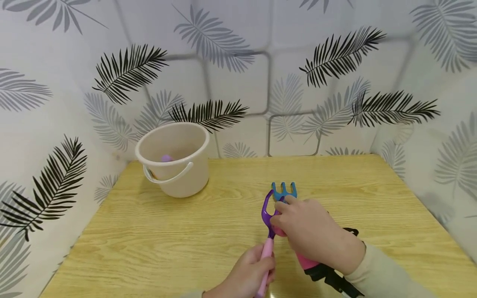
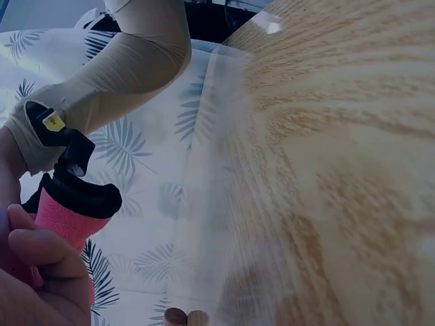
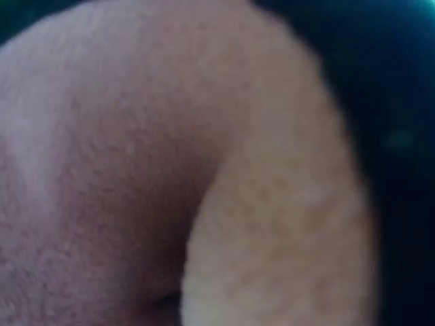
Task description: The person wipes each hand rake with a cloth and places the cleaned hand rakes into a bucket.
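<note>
My left hand (image 1: 247,271) grips the pink handle of a toy fork (image 1: 266,216) with a purple pronged head, in the head view. The fingers of my right hand (image 1: 311,229) curl over the purple head's right prong; a bit of hot pink shows below the fingertips. Just beyond this hand are the tines of a blue toy rake (image 1: 284,191), whose handle is hidden under it. In the left wrist view, curled fingers (image 2: 51,255) show at the lower left, beside pink padding. Blurred skin fills most of the right wrist view.
A white bucket (image 1: 197,169) with its handle folded down stands at the back left of the wooden table (image 1: 160,244). Inside it shows a small purple thing (image 1: 166,158). A leaf-patterned backdrop (image 1: 238,91) rises behind and beside the table. Black straps (image 1: 324,273) hang at my right wrist.
</note>
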Demonstrator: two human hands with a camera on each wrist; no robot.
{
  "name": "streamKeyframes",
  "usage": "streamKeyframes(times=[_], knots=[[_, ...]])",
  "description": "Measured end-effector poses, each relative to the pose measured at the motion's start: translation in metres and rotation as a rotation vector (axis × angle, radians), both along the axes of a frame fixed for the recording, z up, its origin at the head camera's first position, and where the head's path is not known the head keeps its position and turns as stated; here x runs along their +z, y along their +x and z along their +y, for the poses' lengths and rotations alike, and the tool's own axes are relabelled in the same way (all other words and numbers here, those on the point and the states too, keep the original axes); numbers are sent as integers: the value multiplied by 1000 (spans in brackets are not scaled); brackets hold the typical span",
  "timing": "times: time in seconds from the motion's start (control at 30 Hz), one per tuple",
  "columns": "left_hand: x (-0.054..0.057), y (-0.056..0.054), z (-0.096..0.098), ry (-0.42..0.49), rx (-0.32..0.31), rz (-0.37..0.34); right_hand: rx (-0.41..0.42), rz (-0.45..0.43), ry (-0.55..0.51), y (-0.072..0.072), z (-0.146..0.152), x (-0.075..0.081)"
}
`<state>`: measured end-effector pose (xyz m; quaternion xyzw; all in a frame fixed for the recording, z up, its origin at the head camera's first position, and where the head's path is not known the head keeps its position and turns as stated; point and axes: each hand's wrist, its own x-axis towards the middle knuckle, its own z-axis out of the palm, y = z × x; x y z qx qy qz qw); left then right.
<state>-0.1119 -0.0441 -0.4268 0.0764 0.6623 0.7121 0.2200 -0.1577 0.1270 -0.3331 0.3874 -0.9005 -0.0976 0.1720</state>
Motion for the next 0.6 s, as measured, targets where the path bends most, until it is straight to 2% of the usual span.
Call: streamKeyframes(times=[0.1,0.2,0.3,0.43,0.6], knots=[[1,-1,0,-10,15,4,-44,33,28,-2,-1,1],[4,-1,1,-20,28,7,-48,79,62,0,-2,2],[6,-1,2,-12,32,5,-7,122,93,4,-3,4],[6,1,3,24,26,-9,65,136,128,12,-5,7],[6,-1,5,36,28,-27,98,144,107,18,-6,9]])
